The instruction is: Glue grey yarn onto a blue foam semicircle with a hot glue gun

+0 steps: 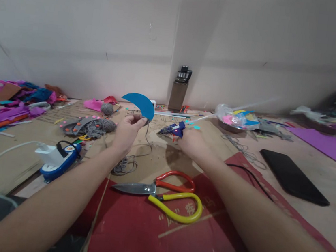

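Observation:
Between the fingers of my left hand (130,129) is a blue crescent-shaped cutout (141,103), pinched at its lower end and held up above the cardboard. Grey yarn (148,136) trails down from near those fingertips to a loose tangle (125,165). My right hand (193,142) is wrapped round a dark blue glue gun (173,130), whose nozzle points left toward the crescent, apart from it. A clear glue stick (208,117) appears to rise from the gun's rear. Large scissors (160,192) with one red and one yellow handle lie nearer me.
A blue power strip (59,165) with a white plug sits at left, near felt scraps (17,103) and grey yarn pieces (91,126). A bottle (179,90) stands against the back wall. At right are a bowl of cutouts (232,126), a black phone (293,176) and a purple sheet (331,147).

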A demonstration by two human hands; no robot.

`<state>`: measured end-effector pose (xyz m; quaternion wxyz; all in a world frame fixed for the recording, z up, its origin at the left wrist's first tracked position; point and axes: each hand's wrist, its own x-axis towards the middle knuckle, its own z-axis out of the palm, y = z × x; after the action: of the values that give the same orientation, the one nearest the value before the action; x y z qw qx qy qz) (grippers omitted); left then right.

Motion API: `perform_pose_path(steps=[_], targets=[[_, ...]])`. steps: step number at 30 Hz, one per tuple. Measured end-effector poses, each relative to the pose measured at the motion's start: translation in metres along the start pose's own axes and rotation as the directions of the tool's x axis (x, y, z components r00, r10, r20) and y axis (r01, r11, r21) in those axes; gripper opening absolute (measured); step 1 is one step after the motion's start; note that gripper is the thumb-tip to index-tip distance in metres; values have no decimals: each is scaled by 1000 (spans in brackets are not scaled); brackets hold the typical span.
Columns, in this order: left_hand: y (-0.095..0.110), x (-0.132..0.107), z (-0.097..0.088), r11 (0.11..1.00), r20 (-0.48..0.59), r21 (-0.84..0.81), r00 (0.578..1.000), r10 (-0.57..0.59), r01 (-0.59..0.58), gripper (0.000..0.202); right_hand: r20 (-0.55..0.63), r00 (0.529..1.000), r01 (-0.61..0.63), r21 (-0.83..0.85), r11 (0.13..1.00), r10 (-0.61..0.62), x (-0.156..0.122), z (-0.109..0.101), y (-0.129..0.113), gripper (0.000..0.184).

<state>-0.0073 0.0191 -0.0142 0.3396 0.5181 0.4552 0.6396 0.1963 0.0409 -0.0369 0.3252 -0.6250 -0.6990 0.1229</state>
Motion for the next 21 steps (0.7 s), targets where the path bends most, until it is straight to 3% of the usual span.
perform_pose_path(steps=[3, 6, 8, 9, 11, 12, 14, 21], targets=[[7, -6, 3, 987, 1, 120, 994, 109, -108, 11, -151, 985, 77, -41, 996, -82, -8, -6, -11, 27], [16, -13, 6, 957, 31, 206, 978, 204, -206, 7, -156, 971, 214, 217, 952, -183, -20, -3, -32, 13], [21, -18, 8, 951, 50, 216, 976, 214, -220, 6, -69, 976, 209, 551, 808, -205, -27, 4, -45, 19], [22, -20, 9, 951, 54, 221, 976, 211, -218, 6, 2, 979, 143, 700, 700, -202, -31, 8, -50, 25], [23, -22, 11, 947, 59, 239, 977, 206, -215, 6, 157, 969, -33, 847, 530, -192, -36, 14, -58, 31], [23, -22, 11, 944, 61, 248, 976, 207, -216, 5, 201, 964, -92, 868, 487, -176, -38, 15, -60, 30], [20, -22, 11, 945, 69, 250, 977, 201, -212, 6, 209, 970, -124, 867, 483, -125, -39, 13, -62, 25], [10, -17, 12, 994, 114, 108, 993, 14, -26, 18, -30, 998, 63, 769, 636, -62, -30, -1, -56, 20]])
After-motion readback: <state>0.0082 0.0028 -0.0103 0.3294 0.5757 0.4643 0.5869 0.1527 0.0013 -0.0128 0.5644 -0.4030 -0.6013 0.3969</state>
